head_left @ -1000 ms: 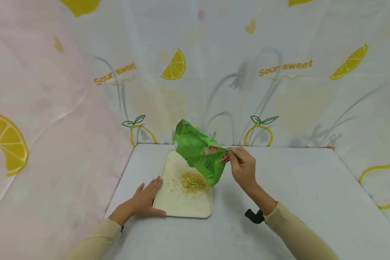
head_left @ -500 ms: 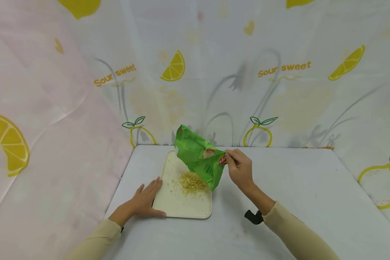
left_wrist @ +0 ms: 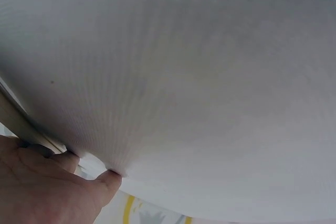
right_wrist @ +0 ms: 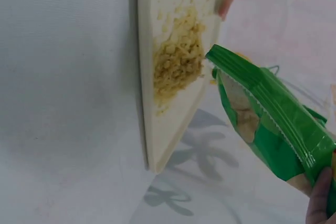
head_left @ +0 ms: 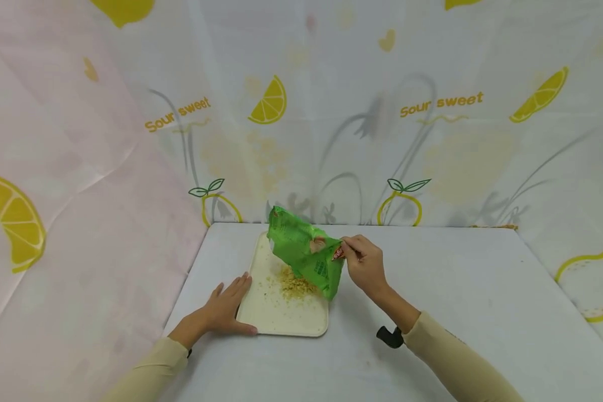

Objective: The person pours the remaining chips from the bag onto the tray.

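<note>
I see right hand (head_left: 367, 267) pinching green bag (head_left: 297, 243) above tray (head_left: 271, 321); crumbs (head_left: 292, 288) heaped on tray; left hand (head_left: 226, 310), fingers straight, touching tray's left edge.

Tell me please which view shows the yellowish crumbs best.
The right wrist view: the yellowish crumbs appear larger and clearer. In the head view they are smaller, partly hidden behind the green bag; the left wrist view does not show them.
</note>
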Demonstrator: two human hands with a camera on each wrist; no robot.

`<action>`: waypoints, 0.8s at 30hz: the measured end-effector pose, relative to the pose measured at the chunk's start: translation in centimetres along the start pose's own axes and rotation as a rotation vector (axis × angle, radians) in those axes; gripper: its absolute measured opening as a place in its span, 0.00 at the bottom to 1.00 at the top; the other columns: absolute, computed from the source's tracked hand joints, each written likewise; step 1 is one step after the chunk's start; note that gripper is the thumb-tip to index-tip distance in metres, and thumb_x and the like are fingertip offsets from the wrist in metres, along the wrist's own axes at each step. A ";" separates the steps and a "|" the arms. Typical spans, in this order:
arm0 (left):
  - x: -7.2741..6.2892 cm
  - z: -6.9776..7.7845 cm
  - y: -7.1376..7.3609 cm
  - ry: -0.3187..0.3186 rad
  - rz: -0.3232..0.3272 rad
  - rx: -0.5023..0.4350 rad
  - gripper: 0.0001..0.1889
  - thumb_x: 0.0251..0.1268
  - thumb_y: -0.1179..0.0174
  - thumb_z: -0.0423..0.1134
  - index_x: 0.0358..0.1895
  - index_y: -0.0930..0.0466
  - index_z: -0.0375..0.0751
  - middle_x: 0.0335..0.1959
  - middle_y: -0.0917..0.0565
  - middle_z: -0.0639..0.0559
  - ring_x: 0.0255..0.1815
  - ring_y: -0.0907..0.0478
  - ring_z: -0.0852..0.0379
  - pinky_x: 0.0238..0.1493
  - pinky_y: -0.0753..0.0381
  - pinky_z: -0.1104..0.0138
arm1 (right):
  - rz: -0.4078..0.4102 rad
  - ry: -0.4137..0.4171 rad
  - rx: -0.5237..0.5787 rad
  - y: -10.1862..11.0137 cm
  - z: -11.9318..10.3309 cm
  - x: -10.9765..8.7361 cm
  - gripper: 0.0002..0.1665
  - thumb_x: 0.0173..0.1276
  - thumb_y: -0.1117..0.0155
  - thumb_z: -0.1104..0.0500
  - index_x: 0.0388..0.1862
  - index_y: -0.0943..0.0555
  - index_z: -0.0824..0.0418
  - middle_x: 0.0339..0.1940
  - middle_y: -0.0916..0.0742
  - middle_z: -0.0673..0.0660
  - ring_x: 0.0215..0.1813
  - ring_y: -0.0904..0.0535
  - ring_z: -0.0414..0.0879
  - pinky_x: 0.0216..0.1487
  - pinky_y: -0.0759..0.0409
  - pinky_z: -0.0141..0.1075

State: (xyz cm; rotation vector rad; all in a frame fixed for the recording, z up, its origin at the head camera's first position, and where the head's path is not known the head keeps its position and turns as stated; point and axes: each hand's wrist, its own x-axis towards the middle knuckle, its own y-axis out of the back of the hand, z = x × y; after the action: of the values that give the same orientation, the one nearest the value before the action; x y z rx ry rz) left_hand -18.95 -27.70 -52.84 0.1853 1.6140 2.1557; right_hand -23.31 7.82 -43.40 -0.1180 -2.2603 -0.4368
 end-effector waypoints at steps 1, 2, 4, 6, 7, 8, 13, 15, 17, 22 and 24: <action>0.0 0.0 0.0 0.001 -0.003 0.002 0.69 0.42 0.34 0.76 0.79 0.56 0.32 0.81 0.53 0.36 0.80 0.51 0.37 0.71 0.53 0.32 | 0.017 0.013 0.015 0.2 0.0 0.2 0.08 0.64 0.39 0.78 0.37 0.14 0.76 0.28 0.15 0.66 0.25 0.24 0.47 0.28 0.29 0.20; 0.0 0.1 0.0 0.002 -0.005 0.002 0.69 0.42 0.34 0.76 0.79 0.56 0.32 0.81 0.53 0.36 0.80 0.52 0.37 0.71 0.53 0.32 | 0.037 0.029 0.036 0.4 0.0 0.3 0.08 0.64 0.39 0.78 0.37 0.14 0.75 0.28 0.15 0.66 0.26 0.24 0.45 0.29 0.28 0.20; 0.0 0.1 0.0 -0.001 -0.006 0.001 0.69 0.42 0.34 0.76 0.79 0.56 0.32 0.81 0.53 0.36 0.80 0.52 0.37 0.71 0.54 0.32 | 0.066 0.057 0.067 0.7 -0.4 0.7 0.08 0.65 0.40 0.78 0.37 0.14 0.75 0.29 0.15 0.66 0.27 0.24 0.42 0.29 0.27 0.21; -0.1 0.1 0.0 -0.005 0.000 -0.001 0.69 0.42 0.34 0.75 0.79 0.56 0.32 0.81 0.53 0.36 0.80 0.52 0.36 0.71 0.54 0.32 | 0.044 0.062 0.056 0.8 -1.4 1.0 0.07 0.64 0.40 0.78 0.37 0.15 0.77 0.29 0.15 0.67 0.26 0.23 0.44 0.29 0.27 0.20; 0.0 0.1 0.0 -0.003 0.001 0.000 0.69 0.42 0.34 0.76 0.79 0.56 0.32 0.81 0.53 0.36 0.80 0.51 0.37 0.71 0.54 0.32 | 0.032 0.063 0.045 0.7 -1.8 1.0 0.07 0.64 0.40 0.79 0.37 0.15 0.77 0.28 0.15 0.68 0.25 0.24 0.46 0.29 0.29 0.20; -0.1 0.1 -0.1 -0.003 -0.002 -0.006 0.69 0.42 0.34 0.76 0.79 0.56 0.32 0.81 0.53 0.36 0.80 0.51 0.36 0.71 0.54 0.32 | 0.019 0.056 0.025 0.7 -2.3 0.9 0.07 0.63 0.40 0.79 0.36 0.15 0.78 0.27 0.15 0.68 0.24 0.24 0.48 0.29 0.30 0.19; 0.0 0.1 -0.4 0.002 -0.013 -0.008 0.70 0.42 0.35 0.76 0.79 0.57 0.33 0.81 0.54 0.36 0.80 0.52 0.37 0.71 0.54 0.32 | -0.010 0.009 -0.015 0.3 -2.1 0.0 0.07 0.62 0.39 0.80 0.36 0.15 0.80 0.27 0.15 0.70 0.24 0.21 0.56 0.30 0.29 0.17; 0.0 0.0 -0.4 0.001 -0.010 -0.003 0.69 0.43 0.35 0.76 0.79 0.57 0.33 0.81 0.53 0.37 0.80 0.52 0.37 0.72 0.54 0.33 | -0.016 -0.003 -0.010 0.3 -1.3 -0.3 0.07 0.62 0.39 0.79 0.37 0.15 0.79 0.28 0.14 0.69 0.25 0.20 0.55 0.31 0.27 0.18; 0.0 -0.1 -0.4 0.001 -0.004 -0.003 0.69 0.42 0.34 0.76 0.79 0.57 0.33 0.81 0.53 0.37 0.80 0.52 0.37 0.72 0.54 0.33 | -0.012 0.000 -0.006 0.3 -0.6 -0.4 0.07 0.63 0.38 0.78 0.37 0.14 0.77 0.28 0.14 0.67 0.26 0.20 0.52 0.31 0.27 0.19; -0.1 -0.2 -0.2 -0.005 -0.007 -0.002 0.69 0.43 0.35 0.77 0.79 0.57 0.33 0.81 0.54 0.37 0.80 0.52 0.37 0.71 0.54 0.32 | 0.075 0.043 0.086 0.4 0.3 0.0 0.08 0.66 0.39 0.76 0.38 0.14 0.73 0.30 0.14 0.63 0.27 0.19 0.49 0.31 0.23 0.21; -0.1 -0.3 -0.1 -0.003 0.005 -0.006 0.69 0.42 0.34 0.76 0.79 0.56 0.32 0.81 0.53 0.36 0.80 0.52 0.36 0.71 0.54 0.32 | 0.063 0.062 0.092 0.1 0.5 -0.1 0.08 0.67 0.40 0.75 0.38 0.14 0.72 0.30 0.14 0.63 0.27 0.19 0.49 0.31 0.22 0.22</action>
State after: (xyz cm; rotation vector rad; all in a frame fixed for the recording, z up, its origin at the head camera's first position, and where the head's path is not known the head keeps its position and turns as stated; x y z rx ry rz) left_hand -18.92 -27.96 -53.04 0.1908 1.6072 2.1633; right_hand -23.59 8.06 -43.71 -0.1257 -2.2058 -0.2984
